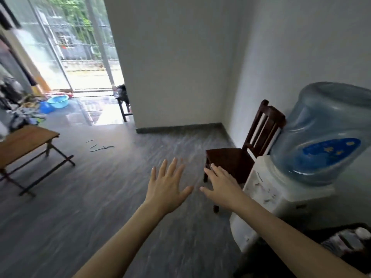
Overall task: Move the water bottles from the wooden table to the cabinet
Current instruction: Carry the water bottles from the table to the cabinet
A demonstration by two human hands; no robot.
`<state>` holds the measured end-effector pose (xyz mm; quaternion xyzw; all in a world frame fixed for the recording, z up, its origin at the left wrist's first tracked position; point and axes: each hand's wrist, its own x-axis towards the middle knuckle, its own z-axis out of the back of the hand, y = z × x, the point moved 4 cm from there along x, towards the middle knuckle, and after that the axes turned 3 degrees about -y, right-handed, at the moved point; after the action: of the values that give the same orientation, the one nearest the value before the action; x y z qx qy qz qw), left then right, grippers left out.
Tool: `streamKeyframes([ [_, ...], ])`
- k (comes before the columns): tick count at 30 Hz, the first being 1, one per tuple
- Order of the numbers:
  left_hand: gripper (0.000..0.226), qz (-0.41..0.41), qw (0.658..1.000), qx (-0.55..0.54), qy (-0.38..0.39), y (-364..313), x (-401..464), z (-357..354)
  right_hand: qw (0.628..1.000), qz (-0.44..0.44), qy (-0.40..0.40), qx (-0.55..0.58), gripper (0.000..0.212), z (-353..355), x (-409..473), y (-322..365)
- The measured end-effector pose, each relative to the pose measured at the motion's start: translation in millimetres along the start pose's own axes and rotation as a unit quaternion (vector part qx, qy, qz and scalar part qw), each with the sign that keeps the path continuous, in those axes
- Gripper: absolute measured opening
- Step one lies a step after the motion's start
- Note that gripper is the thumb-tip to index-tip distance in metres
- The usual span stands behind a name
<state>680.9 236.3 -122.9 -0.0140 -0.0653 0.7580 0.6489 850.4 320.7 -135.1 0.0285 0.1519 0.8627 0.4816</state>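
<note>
Landmark: the water dispenser, white body, standing against the wall at the right of my view.

1. Left hand. Held out in the air over the grey floor, left of the dispenser. Fingers straight and spread wide, back of the hand up, holding nothing.
2. Right hand. Just left of the dispenser, close beside the left hand without touching it. Fingers straight and spread, thumb pointing toward the other hand, holding nothing.
3. Wooden counter. Far left of the dispenser, across the floor, on crossed folding legs. The part of its top that I can see is bare wood; its left end runs out of my view behind a blurred shape.
4. Water bottles. I cannot pick any out on the visible part of the counter. One small clear bottle stands on a dark stool well behind and left of the dispenser, by the glass door.
5. Large blue jug. Seated upside down on top of the dispenser.
6. Dark wooden chair. Just behind and left of the dispenser, its back toward the wall.
7. Blue basin. On the floor far left of the dispenser, near the glass door.

The whole view is motion-blurred.
</note>
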Motion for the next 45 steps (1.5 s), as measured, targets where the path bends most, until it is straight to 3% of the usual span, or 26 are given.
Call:
streamKeyframes([
  [7, 0.079, 0.21, 0.977, 0.038, -0.007, 112, -101, 17, 0.983, 0.173, 0.063, -0.015, 0.076, -40, 33, 126],
  [17, 0.077, 0.429, 0.901, 0.061, -0.022, 221, -258, 50, 0.936, 0.347, 0.053, -0.017, 0.076, -78, -9, 318],
  [24, 0.076, 0.477, 0.876, 0.069, -0.018, 269, -329, 71, 0.908, 0.407, 0.096, -0.021, 0.076, -94, -41, 399],
  [34, 0.075, 0.488, 0.869, 0.075, -0.032, 329, -387, 92, 0.902, 0.414, 0.119, -0.002, 0.076, -113, -62, 471],
  [45, 0.075, 0.508, 0.86, 0.05, -0.026, 382, -390, 96, 0.896, 0.424, 0.133, -0.009, 0.075, -132, -39, 534],
])
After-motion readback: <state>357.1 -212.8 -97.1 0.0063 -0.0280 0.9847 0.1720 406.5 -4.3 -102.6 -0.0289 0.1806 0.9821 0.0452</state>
